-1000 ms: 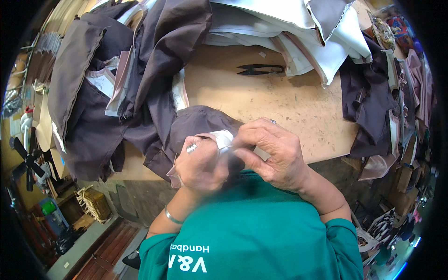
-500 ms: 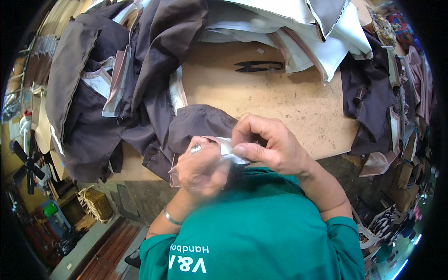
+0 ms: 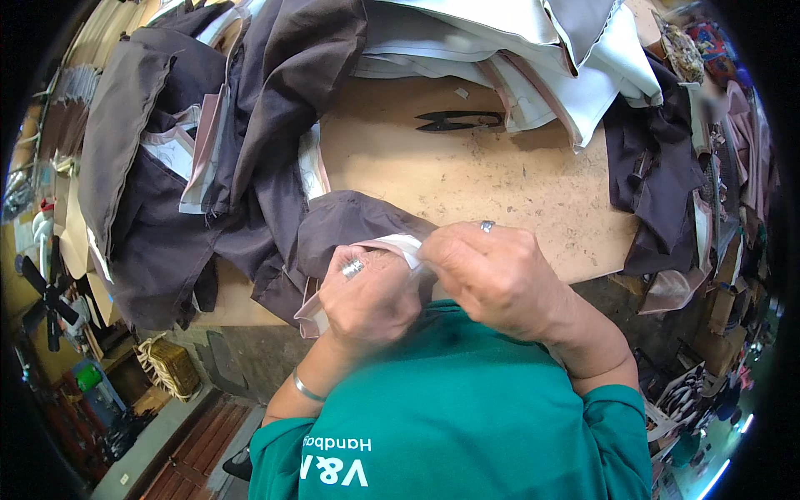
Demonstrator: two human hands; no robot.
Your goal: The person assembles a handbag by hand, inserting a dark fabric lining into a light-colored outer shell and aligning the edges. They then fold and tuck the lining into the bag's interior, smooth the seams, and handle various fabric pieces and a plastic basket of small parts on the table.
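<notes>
My left hand [image 3: 371, 292], with a silver ring, is closed around the edge of a dark brown fabric piece [image 3: 346, 218]. A pinkish strip and a white lining edge [image 3: 406, 247] stick out above its fingers. Right beside that white edge, my right hand [image 3: 500, 279] is closed in a pinch, its knuckles turned up. What lies between its fingertips is hidden. The brown fabric runs from my left hand into the larger dark heap [image 3: 275, 167] on the left of the table.
Black thread snips [image 3: 446, 122] lie on the tan tabletop [image 3: 467, 183] beyond my hands. White sewn panels [image 3: 442, 58] with pink edging are piled at the far side. More dark fabric [image 3: 654, 183] hangs over the right edge. A woven basket [image 3: 172, 367] stands low at the left.
My right hand has turned over, knuckles now up, and its fingers have closed tighter near the white edge. The left hand keeps its hold on the fabric.
</notes>
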